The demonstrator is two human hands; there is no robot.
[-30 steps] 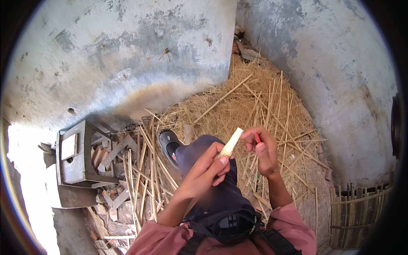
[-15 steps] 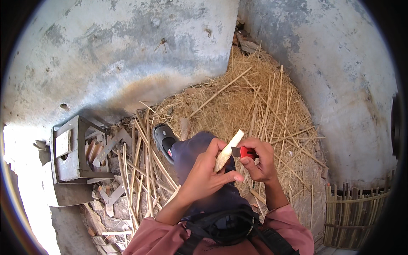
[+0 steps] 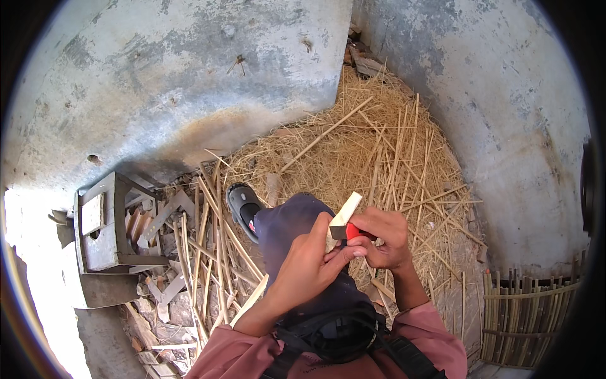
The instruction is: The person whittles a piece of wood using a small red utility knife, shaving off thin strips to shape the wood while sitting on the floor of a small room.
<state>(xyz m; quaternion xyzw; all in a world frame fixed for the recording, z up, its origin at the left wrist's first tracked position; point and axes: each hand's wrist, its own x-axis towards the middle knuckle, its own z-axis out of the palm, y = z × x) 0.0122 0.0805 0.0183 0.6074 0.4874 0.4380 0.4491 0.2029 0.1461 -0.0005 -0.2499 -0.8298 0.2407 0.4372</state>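
A pale strip of wood or bamboo (image 3: 346, 209) slants up between my hands. My left hand (image 3: 310, 256) is closed around its lower part, and its thumb reaches across to touch the right hand. In my right hand (image 3: 383, 237) is a red-handled utility knife (image 3: 353, 231), gripped close to its short dark blade. The blade lies across the strip just above my left fingers. Part of the strip's lower end is hidden by the left hand.
Straw (image 3: 344, 145) and loose sticks (image 3: 404, 161) cover the floor ahead. At left stand a wooden box-like frame (image 3: 101, 221) and long split strips (image 3: 214, 234). A slatted bamboo panel (image 3: 530, 316) leans at lower right. Worn walls (image 3: 189, 69) enclose the corner.
The knife blade has moved left and down onto the strip. My left thumb has come up against the right hand, and the right fingers have curled further over the red handle.
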